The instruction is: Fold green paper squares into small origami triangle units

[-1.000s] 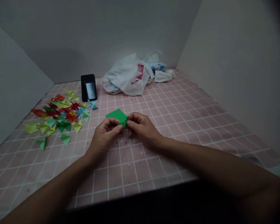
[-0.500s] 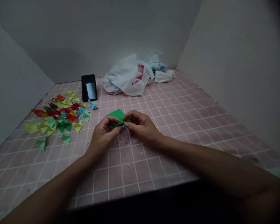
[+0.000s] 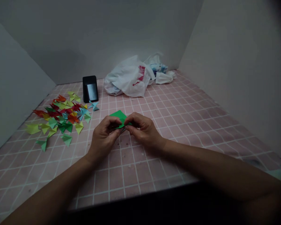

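My left hand (image 3: 105, 129) pinches the left side of a small green folded paper (image 3: 123, 122), thumb below and forefinger above. On its right side my right hand (image 3: 142, 128) pinches it too, with the fingertips of both hands close together. More green paper (image 3: 118, 113) shows just behind the fingers, its corner pointing away from me. Whether this is one piece with the held paper I cannot tell. The fingers cover most of the fold.
Several folded paper shapes (image 3: 65, 125) in red, yellow, green and blue lie in a heap at the left. A black phone-like device (image 3: 90, 89) stands behind them. White plastic bags (image 3: 127, 76) sit at the back of the pink checked tablecloth (image 3: 192, 115). Walls enclose three sides.
The held green paper has tilted, so more of its flat face shows between my fingers. Both hands have stayed in nearly the same place.
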A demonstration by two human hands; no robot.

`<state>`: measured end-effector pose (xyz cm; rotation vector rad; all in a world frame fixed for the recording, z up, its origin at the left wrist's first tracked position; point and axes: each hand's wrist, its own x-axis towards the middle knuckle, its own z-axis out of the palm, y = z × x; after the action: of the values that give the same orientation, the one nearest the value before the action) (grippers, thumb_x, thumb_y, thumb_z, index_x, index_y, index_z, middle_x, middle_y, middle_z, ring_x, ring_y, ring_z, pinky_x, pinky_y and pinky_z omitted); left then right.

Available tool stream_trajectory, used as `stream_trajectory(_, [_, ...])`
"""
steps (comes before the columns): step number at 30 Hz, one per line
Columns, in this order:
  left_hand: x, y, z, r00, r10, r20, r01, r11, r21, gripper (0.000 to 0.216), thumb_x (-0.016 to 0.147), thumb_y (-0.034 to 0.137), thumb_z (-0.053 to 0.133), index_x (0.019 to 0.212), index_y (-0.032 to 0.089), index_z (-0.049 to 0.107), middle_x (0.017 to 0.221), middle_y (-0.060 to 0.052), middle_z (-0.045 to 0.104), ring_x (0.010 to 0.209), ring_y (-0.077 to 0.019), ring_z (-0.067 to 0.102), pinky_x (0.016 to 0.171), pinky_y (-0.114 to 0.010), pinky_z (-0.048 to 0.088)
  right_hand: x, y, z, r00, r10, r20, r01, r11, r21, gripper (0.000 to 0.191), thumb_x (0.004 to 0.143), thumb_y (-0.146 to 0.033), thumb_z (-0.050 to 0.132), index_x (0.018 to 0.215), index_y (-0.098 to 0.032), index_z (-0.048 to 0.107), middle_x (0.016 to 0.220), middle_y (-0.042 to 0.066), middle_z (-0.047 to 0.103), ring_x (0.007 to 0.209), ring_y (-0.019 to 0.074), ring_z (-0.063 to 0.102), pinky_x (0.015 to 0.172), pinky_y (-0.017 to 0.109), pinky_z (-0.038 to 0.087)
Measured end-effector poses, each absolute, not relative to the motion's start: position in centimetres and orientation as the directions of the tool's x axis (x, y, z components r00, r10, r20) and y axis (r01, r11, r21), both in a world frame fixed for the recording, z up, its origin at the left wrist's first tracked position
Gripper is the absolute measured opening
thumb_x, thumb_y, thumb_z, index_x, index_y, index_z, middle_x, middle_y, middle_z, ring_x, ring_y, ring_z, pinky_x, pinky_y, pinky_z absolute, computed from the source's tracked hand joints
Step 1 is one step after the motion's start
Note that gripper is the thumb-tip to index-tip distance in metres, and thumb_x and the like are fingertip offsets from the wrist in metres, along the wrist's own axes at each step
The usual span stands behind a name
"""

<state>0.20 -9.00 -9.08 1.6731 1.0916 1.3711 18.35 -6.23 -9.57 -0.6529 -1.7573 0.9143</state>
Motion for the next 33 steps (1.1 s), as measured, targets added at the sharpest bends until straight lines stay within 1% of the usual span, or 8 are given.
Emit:
stream_trajectory(3, [-0.1,-8.8,-9.0,0.103,0.895,0.434,0.201,-0.446,0.872,0.016,0.084,0.012,0.075,0.094,0.024,0.070,0.095,0.000,0.066,0.088,-0.0133,0.065,0.082,-0.026,0.055,18.4,-6.2,-9.6,-0.353,0.785,0.510,0.005,0.546,-0.838,0.011,0.088,-0.011,0.063,0.087,-0.021,0.061,0.081,-0.002,0.059,0.078,0.0137,0.056,0.072,0.030,0.046])
stream_trajectory(7, [-0.3,-8.8,-8.3,0.108,0.902,0.418,0.124,-0.429,0.895,0.022,0.084,0.019,0.079,0.101,0.025,0.068,0.098,0.000,0.068,0.091,-0.0151,0.067,0.084,-0.028,0.057,18.5,-6.3,-9.4,-0.328,0.814,0.480,0.000,0.508,-0.862,0.010,0.089,-0.013,0.063,0.086,-0.021,0.060,0.081,-0.001,0.059,0.079,0.0146,0.057,0.070,0.030,0.046])
stream_trajectory(11, [-0.3,-8.9,-7.8,0.017,0.924,0.382,0.110,-0.381,0.918,0.011,0.090,0.028,0.073,0.099,0.024,0.068,0.097,-0.002,0.066,0.089,-0.0165,0.065,0.080,-0.029,0.057,18.5,-6.4,-9.1,-0.323,0.837,0.441,0.008,0.468,-0.883,0.008,0.090,-0.016,0.063,0.086,-0.022,0.059,0.082,0.000,0.058,0.079,0.0154,0.056,0.067,0.030,0.045])
stream_trajectory(13, [-0.3,-8.8,-7.8,-0.008,0.925,0.380,0.138,-0.375,0.917,0.010,0.088,0.028,0.074,0.096,0.023,0.069,0.094,-0.002,0.065,0.087,-0.0169,0.064,0.077,-0.029,0.057,18.5,-6.4,-9.2,-0.321,0.846,0.426,0.006,0.451,-0.892,0.007,0.090,-0.017,0.063,0.088,-0.022,0.059,0.083,0.000,0.058,0.079,0.0157,0.057,0.066,0.030,0.045])
stream_trajectory(16, [-0.4,-8.6,-8.0,0.012,0.911,0.411,0.204,-0.405,0.891,0.009,0.085,0.025,0.077,0.091,0.023,0.072,0.094,-0.003,0.066,0.089,-0.0181,0.064,0.079,-0.030,0.055,18.5,-6.4,-9.5,-0.320,0.855,0.408,0.000,0.430,-0.903,0.006,0.090,-0.018,0.063,0.089,-0.023,0.059,0.083,0.000,0.059,0.078,0.0154,0.056,0.065,0.030,0.045])
stream_trajectory(22, [-0.6,-8.4,-8.1,0.075,0.891,0.447,0.297,-0.448,0.843,0.007,0.087,0.020,0.074,0.093,0.024,0.074,0.094,-0.003,0.069,0.088,-0.0179,0.066,0.080,-0.031,0.053,18.5,-6.2,-9.6,-0.348,0.859,0.375,-0.024,0.391,-0.920,0.005,0.090,-0.019,0.063,0.089,-0.022,0.059,0.079,-0.002,0.058,0.069,0.0127,0.055,0.061,0.028,0.044])
stream_trajectory(27, [-0.8,-8.3,-7.7,0.110,0.881,0.461,0.374,-0.466,0.802,0.003,0.087,0.020,0.073,0.087,0.023,0.073,0.086,-0.002,0.071,0.081,-0.0183,0.066,0.077,-0.032,0.051,18.4,-6.1,-9.5,-0.355,0.867,0.350,-0.100,0.337,-0.936,0.006,0.089,-0.021,0.064,0.089,-0.021,0.058,0.079,-0.003,0.059,0.062,0.0105,0.057,0.059,0.028,0.047])
stream_trajectory(33, [-0.9,-8.3,-7.7,0.120,0.875,0.469,0.395,-0.475,0.786,0.002,0.088,0.022,0.071,0.086,0.023,0.072,0.084,-0.003,0.071,0.078,-0.0187,0.066,0.073,-0.032,0.051,18.5,-6.2,-9.4,-0.373,0.861,0.345,-0.107,0.330,-0.938,0.007,0.090,-0.022,0.065,0.091,-0.021,0.059,0.079,-0.003,0.060,0.061,0.0096,0.057,0.058,0.027,0.048])
